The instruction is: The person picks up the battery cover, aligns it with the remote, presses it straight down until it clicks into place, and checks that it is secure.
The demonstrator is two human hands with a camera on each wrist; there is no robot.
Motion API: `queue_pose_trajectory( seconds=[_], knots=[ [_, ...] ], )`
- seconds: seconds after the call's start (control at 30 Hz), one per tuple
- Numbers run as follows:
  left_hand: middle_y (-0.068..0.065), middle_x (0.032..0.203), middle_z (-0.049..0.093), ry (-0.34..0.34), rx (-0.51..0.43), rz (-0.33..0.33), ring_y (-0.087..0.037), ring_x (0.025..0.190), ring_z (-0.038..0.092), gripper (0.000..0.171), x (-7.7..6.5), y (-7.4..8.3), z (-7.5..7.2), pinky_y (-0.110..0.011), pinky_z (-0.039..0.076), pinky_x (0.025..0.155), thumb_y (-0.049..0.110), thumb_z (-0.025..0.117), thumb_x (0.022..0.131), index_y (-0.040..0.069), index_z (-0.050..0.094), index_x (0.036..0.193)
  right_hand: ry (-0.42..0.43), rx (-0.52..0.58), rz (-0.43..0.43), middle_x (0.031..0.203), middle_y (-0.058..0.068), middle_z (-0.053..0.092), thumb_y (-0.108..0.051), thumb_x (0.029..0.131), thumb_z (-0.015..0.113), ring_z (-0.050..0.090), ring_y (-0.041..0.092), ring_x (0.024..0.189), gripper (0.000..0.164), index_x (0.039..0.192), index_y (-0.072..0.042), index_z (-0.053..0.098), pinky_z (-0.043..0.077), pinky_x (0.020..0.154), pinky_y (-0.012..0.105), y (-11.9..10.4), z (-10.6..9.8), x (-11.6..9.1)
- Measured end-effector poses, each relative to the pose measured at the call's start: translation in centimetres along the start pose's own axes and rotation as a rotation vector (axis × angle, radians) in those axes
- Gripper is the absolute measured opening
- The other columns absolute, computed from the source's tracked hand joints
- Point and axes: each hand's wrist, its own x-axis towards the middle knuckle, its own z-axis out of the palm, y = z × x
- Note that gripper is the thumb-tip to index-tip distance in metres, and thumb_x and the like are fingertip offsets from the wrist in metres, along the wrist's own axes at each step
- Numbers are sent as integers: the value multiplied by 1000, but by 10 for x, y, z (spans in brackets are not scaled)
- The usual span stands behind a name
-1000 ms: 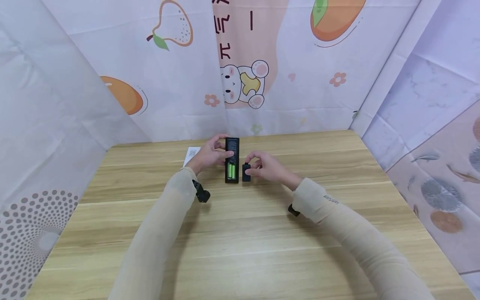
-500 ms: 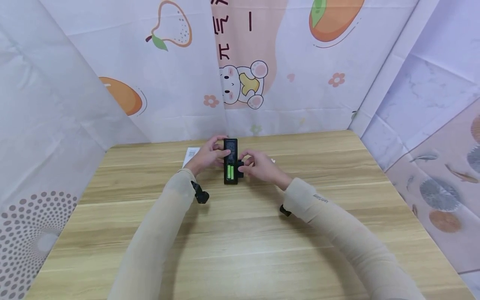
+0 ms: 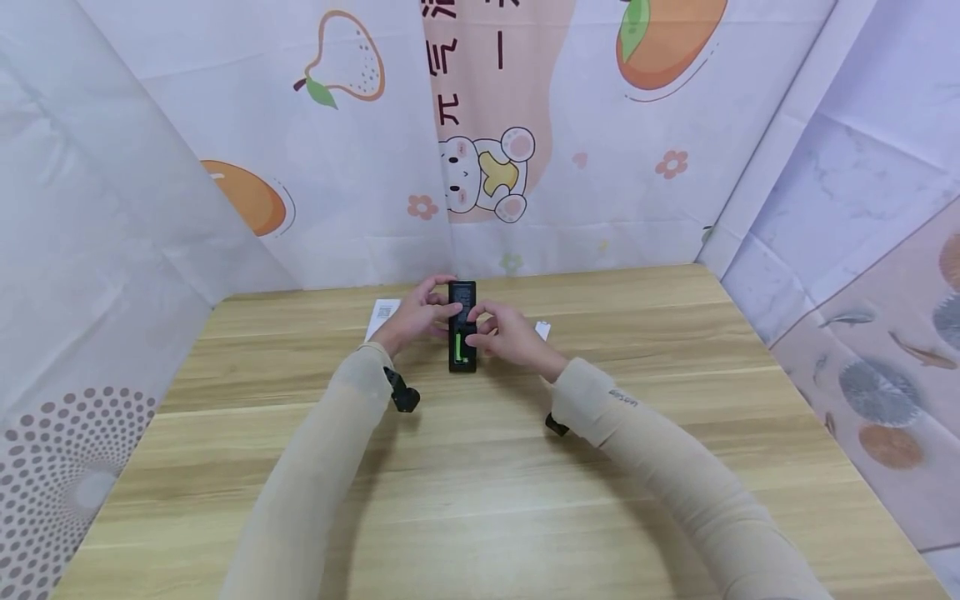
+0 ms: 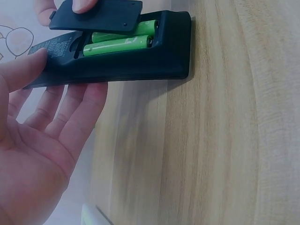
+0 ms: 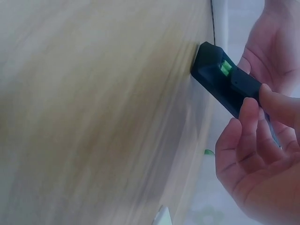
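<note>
A black remote control (image 3: 463, 293) is gripped by my left hand (image 3: 417, 317), thumb on its back and fingers beneath. Its lower end touches the table. Two green batteries (image 4: 117, 46) lie side by side in the uncovered compartment. Between thumb and fingers, my right hand (image 3: 512, 335) pinches the black battery cover (image 4: 96, 16). The cover hangs tilted over the compartment and hides part of one battery in the left wrist view. From the right wrist view, the batteries' ends show beyond the cover's edge.
A white printed paper (image 3: 385, 309) lies left of the remote, partly behind the left hand. Right of the right hand lies a small white object (image 3: 542, 329), mostly hidden. A patterned curtain (image 3: 360, 242) hangs along the back edge of the wooden table (image 3: 480, 483).
My right hand has carried the battery cover leftward, from beside the remote to over its compartment, now hiding one battery in the head view. The left hand keeps its hold on the remote.
</note>
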Motion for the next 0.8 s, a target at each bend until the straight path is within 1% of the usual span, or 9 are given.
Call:
queue_pose_trajectory(
  seconds=[0.07,0.17,0.27,0.43,0.63,0.8],
  knots=[
    [-21,131,54,-2,-6,1,-38,112,63,53,1,-1,0,-52,58,88,16,64,102,24,43,149,-4,-14,-12,89,13,70,-7,95,72,67,41,76,25,116,-5,59,55,59,27,0,1,0],
    [-21,131,54,-4,-15,4,-38,112,63,53,1,-1,0,-52,58,88,16,64,102,24,43,149,-7,-40,-30,89,14,70,-6,95,72,68,43,75,25,116,-3,60,55,58,28,-1,3,0],
    [-21,130,55,-4,-15,7,-38,111,63,52,2,-2,0,-51,58,87,15,64,102,24,43,149,-2,-61,-43,91,13,70,-6,94,73,68,39,72,25,116,-2,61,56,58,28,-1,4,0],
    [-20,129,56,2,-6,0,-37,110,64,52,0,-1,1,-50,59,86,15,64,101,25,44,148,2,-62,-55,94,15,69,-5,93,74,68,32,68,25,115,-1,61,57,58,29,2,5,0],
    [-19,129,56,14,-7,-10,-37,109,64,51,-2,0,1,-52,58,87,16,65,101,28,45,147,16,-73,-68,91,13,68,-6,93,74,66,25,65,26,115,-1,61,56,57,28,3,7,0],
    [-21,131,54,1,-36,-13,-41,110,64,52,-1,0,2,-55,57,88,15,64,101,28,44,147,25,-111,-58,90,10,68,-10,94,75,67,25,65,26,116,-4,62,55,56,27,4,8,0]
  ],
)
